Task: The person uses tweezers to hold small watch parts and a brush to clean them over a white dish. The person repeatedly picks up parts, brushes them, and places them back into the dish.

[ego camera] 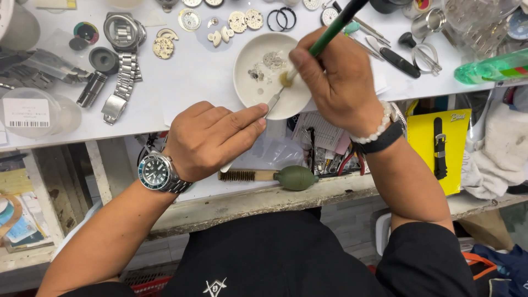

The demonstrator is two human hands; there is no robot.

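— Left hand (pixel 212 137)?
— Closed around slim metal tweezers (pixel 273 100), thumb and forefinger pinched along the shaft, tips angled up into the white bowl (pixel 247 66). Wristwatch with a dark dial (pixel 155 172) on that wrist, resting over the front edge of the white bench (pixel 192 77).
— Right hand (pixel 338 77)?
— Gripping a green-handled brush (pixel 333 30), held like a pen, handle slanting up to the right. Bristle tip (pixel 285 80) down inside the bowl, just beside the tweezer points. White bead bracelet (pixel 379 125) and a black band on the wrist.
— Inside the bowl?
— Small metal watch parts: a round toothed piece (pixel 273 59) near the upper middle, darker bits (pixel 256 72) to its left. Too small to name further.
— Around the bowl?
— Steel watch case with its bracelet (pixel 124 49) to the left, well apart. Loose dials and gears (pixel 245 21) along the back, two black ring gaskets (pixel 281 18) beside them. Clear green bottle (pixel 489 69) lying far right.
— Below the bench edge?
— Open drawer holding a wire brush (pixel 245 176) and a green rubber blower (pixel 297 177), touching end to end. Yellow card with a black strap (pixel 438 143) to the right, white cloth (pixel 500 148) beyond it.
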